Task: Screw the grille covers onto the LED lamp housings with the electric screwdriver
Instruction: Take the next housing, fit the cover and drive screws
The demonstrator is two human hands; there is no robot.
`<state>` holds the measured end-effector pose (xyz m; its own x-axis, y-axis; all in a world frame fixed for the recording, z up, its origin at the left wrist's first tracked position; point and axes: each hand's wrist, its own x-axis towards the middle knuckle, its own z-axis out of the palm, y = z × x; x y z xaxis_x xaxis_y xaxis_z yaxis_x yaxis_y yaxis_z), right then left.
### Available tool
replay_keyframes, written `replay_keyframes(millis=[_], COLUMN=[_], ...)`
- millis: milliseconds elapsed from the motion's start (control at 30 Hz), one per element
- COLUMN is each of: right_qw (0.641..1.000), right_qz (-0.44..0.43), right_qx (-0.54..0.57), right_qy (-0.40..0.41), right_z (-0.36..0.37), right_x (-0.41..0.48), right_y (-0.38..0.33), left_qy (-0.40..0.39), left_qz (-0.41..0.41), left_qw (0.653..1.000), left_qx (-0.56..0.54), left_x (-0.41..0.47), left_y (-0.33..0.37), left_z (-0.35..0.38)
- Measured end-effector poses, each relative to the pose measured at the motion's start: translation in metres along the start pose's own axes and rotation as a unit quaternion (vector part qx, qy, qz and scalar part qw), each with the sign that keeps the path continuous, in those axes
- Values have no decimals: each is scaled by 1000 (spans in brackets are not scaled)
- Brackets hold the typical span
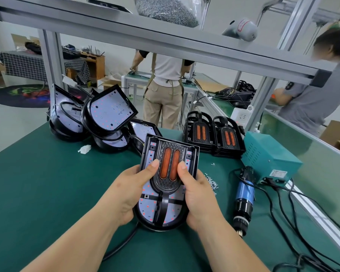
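A black LED lamp housing (145,209) with a white LED board lies in front of me on the green mat. A black grille cover (168,185) with two orange strips sits on top of it. My left hand (132,191) grips the housing's left side, thumb pressing on the grille. My right hand (198,199) grips the right side, thumb beside the orange strips. The blue and black electric screwdriver (244,197) lies on the mat to the right, untouched. Loose screws (212,183) are scattered between it and my right hand.
Uncovered lamp housings (108,112) are piled at the back left. Two stacks of grille covers (214,134) stand at the back right beside a teal power box (269,160). Black cables (302,222) trail across the right. A white connector (84,149) lies on the mat. Two people work behind.
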<state>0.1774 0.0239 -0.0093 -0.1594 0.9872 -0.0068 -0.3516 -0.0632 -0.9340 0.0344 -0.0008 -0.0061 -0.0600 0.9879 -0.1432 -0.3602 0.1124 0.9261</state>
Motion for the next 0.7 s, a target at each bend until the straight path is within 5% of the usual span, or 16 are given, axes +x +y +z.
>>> replay_keyframes(millis=[200,367,533,700], right_qw=[998,986,984,995], right_qz=[-12,34,55,58], right_qx=[51,157,170,75], right_qy=[38,31,9,39], right_z=[-4,-6,-12,-12], right_x=[5,4,3,2], right_y=[-6,-15,-14,-7], left_qy=[-129,-106,16,213], left_qz=[-153,-216,-135,-80], left_qw=[980,969,962,915], left_qx=[-19,47,236,333], left_x=[-6,-4,-15,-2], left_y=[11,15,39,46], left_z=[-8,-13,-38,-79])
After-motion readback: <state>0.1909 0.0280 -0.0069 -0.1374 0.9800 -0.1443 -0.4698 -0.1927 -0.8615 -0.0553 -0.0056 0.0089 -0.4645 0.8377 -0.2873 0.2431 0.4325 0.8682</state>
